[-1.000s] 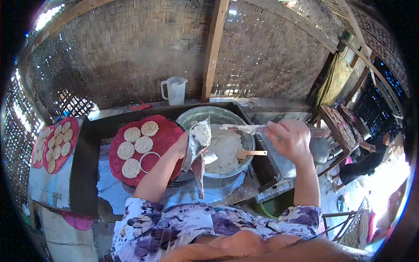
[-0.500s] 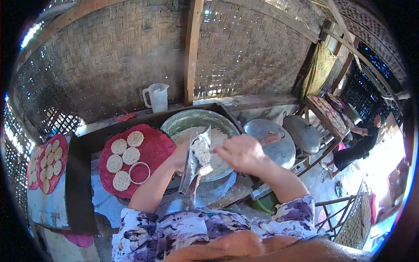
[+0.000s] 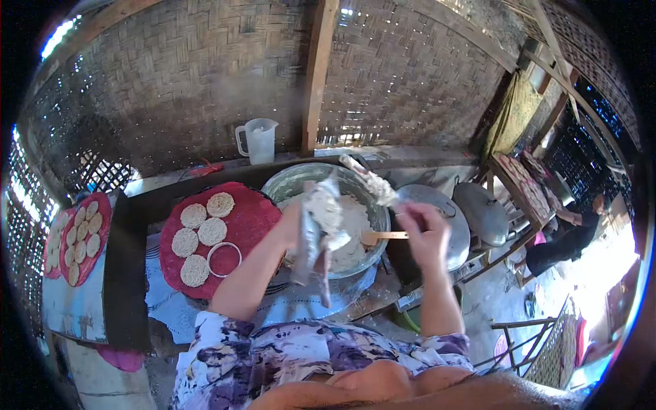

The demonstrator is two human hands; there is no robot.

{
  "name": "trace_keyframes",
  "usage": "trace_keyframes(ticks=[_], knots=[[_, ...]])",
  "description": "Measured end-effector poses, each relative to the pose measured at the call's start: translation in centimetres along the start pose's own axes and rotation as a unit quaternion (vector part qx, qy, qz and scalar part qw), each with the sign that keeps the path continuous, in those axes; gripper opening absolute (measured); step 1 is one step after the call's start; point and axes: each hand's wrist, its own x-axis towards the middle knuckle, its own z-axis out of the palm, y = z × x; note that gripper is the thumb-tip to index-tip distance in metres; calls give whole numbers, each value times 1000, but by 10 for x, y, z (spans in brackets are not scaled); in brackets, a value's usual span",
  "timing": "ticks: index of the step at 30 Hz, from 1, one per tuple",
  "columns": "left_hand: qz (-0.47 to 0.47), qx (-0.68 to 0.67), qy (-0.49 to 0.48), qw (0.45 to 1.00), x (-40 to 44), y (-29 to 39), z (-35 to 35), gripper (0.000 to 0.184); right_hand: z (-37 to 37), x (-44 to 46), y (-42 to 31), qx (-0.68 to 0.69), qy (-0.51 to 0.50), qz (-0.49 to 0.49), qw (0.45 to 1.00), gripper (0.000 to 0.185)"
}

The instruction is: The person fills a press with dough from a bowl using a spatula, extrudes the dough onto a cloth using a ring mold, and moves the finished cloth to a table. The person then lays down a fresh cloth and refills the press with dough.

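My left hand (image 3: 292, 222) is closed round a metal press (image 3: 309, 239), a trough-shaped tube loaded with white dough (image 3: 324, 207) and blurred by motion. It is over the wide metal basin (image 3: 287, 181), which holds more dough. My right hand (image 3: 427, 236) is at the basin's right rim, fingers curled at the lower end of a dough-caked stick (image 3: 374, 183) that slants up and left. By its thumb is the handle of a wooden spatula (image 3: 388, 235), whose other end is over the dough. How the fingers share these two is partly hidden.
Left of the basin is a red round tray (image 3: 256, 219) with several noodle-like discs (image 3: 212, 231) and a white ring (image 3: 224, 260). A plastic jug (image 3: 260, 142) stands behind. Lidded pots (image 3: 444, 236) are at right. Another person (image 3: 564, 236) works at far right.
My right hand has moved right, away from the press. The dough-caked stick now shows above the basin, and the spatula has come into view. My left hand still holds the press over the basin.
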Motion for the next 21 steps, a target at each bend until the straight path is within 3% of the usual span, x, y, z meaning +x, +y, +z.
trace_keyframes(ticks=[1, 4, 5, 7, 9, 11, 15, 17, 18, 21], knots=[[127, 409, 81, 900, 5, -11, 13, 28, 16, -5, -7, 143, -41, 89, 985, 13], [126, 380, 108, 910, 31, -47, -32, 33, 54, -29, 13, 207, -93, 153, 962, 16], [119, 361, 121, 917, 38, -53, -45, 34, 57, -37, 24, 140, -83, 160, 974, 19], [119, 434, 156, 879, 13, -9, -22, 33, 43, -46, 41, 15, -95, 106, 990, 20], [89, 181, 175, 964, 26, -24, -53, 34, 33, -46, 50, 3, -72, 76, 994, 25], [82, 106, 179, 975, 33, -26, -50, 40, 35, -35, 22, 18, -53, 88, 995, 22], [143, 244, 173, 943, 57, -64, -88, 37, 58, -20, 20, -118, 42, -110, 986, 19], [163, 311, 187, 918, 32, -35, -51, 29, 59, -23, 13, -136, 22, -187, 973, 18], [167, 344, 197, 903, 21, -15, -30, 27, 57, -28, 14, -140, 3, -187, 972, 16], [108, 204, 188, 955, 24, -17, -67, 37, 54, -48, 19, 17, -89, -68, 994, 20]])
